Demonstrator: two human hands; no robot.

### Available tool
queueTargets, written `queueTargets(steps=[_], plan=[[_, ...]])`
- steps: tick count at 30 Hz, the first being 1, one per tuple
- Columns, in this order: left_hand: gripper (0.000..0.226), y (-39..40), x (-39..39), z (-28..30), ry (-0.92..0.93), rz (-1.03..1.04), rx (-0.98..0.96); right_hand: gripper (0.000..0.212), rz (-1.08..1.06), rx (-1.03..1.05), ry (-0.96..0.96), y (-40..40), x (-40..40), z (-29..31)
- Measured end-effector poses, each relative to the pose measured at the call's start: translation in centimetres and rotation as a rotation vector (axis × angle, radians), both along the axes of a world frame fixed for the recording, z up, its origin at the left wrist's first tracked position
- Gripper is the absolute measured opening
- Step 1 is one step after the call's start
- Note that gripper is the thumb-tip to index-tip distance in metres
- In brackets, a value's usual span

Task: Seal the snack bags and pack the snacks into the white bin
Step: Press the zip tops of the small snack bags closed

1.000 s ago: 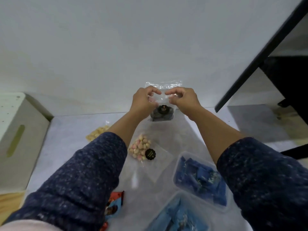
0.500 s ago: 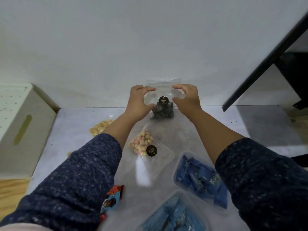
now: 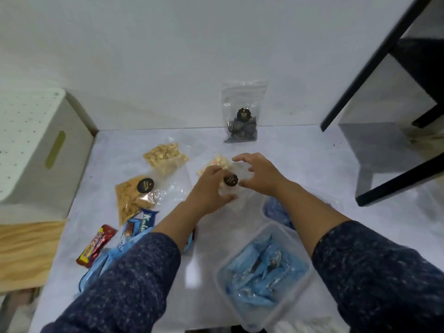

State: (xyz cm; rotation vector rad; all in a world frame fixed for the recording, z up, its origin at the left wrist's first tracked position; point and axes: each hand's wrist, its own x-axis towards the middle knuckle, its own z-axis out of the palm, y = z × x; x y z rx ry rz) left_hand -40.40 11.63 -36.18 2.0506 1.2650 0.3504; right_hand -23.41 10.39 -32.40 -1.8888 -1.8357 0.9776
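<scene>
A clear zip bag of dark striped candies [image 3: 242, 121] stands upright against the wall, free of both hands. Nearer me lies a clear bag of pink and yellow candies [image 3: 219, 163] with a round black sticker. My left hand [image 3: 209, 186] lies on that bag beside the sticker; whether it grips the plastic is unclear. My right hand [image 3: 260, 175] hovers just right of the sticker with fingers spread. The white bin [image 3: 36, 152], with a slot handle, stands at the far left.
A peanut bag [image 3: 165, 155] and a bag of orange sticks [image 3: 133, 200] lie left of my hands. A red candy bar [image 3: 96, 246] and blue wafer packs [image 3: 140, 224] sit nearer. A clear tub of blue packets [image 3: 300, 282] is front right. Black furniture legs [image 3: 384, 68] stand right.
Both hands let go of the dark candy bag, which now stands against the wall. They came back toward me and down onto the pink and yellow candy bag. The camera tilted down.
</scene>
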Motion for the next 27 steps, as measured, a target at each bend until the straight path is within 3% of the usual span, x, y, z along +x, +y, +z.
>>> queueTargets(steps=[5,8,13,20,24,27], plan=[[0.112,-1.3,-0.1,-2.1,0.116,-0.074,-0.065,0.061,0.058,-0.046,-0.091,0.1,-0.2,-2.3],[0.125,-1.6,0.3,-2.2,0.185,-0.091,-0.086,0.058,0.082,-0.049,-0.129,0.3,-0.1,-3.3],[0.089,-1.0,0.3,-2.3,0.119,-0.004,-0.008,0.054,0.069,0.018,-0.088,0.7,0.0,-3.3],[0.024,-0.4,-0.2,0.6,-0.020,0.190,0.140,0.029,0.028,0.123,0.094,1.1,-0.5,-0.7],[0.006,0.7,-0.5,3.3,-0.068,0.291,0.204,0.022,0.008,0.114,0.244,1.6,-0.9,2.2],[0.005,1.4,-0.9,6.9,-0.167,0.365,0.225,0.027,0.058,0.133,0.310,2.0,-1.1,4.8]])
